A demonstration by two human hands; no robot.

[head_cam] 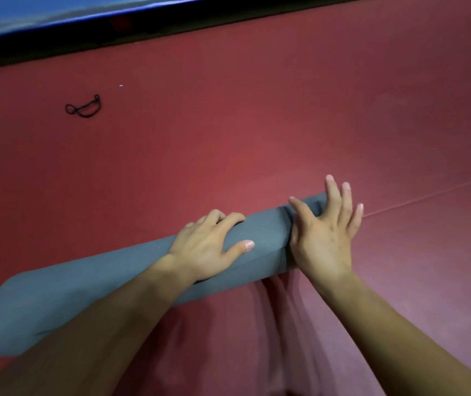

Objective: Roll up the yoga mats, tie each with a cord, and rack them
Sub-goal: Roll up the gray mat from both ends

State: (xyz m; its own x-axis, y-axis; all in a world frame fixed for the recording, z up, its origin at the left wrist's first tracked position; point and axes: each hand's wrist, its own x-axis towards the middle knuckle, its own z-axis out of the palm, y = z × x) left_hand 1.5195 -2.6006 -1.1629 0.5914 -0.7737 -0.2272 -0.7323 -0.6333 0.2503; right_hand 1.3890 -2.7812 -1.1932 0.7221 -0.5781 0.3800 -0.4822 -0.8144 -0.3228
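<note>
A grey mat [260, 241] lies rolled up into a long tube on the red floor [257, 124]. The roll runs slanted, from the near left corner up to the middle right. The near left part looks wider and a bit flat, and the right part looks round and tight.

The left hand [208, 244] sits on top of the roll, a little left of its right end. Its fingers [234, 217] curl over the far side of the roll and its thumb [245, 245] lies on the near side, so this hand grips the mat.

The right hand [323, 232] is at the right end of the roll. Its fingers [334, 192] are straight and spread wide, pointing away. The palm is flat against the end of the tube, so this hand is open and holds nothing.

A thin black cord [83, 107] lies in a loose loop on the floor, far off to the left and well apart from the mat and both hands. A tiny white speck [121, 86] sits on the floor just past it.

Along the far edge runs a black strip [171, 27], and past it is a shiny blue pad [28, 15]. A thin line [428, 195] crosses the floor on the right. Near the bottom, between the two arms, is some pink cloth [257, 324] with soft folds.
</note>
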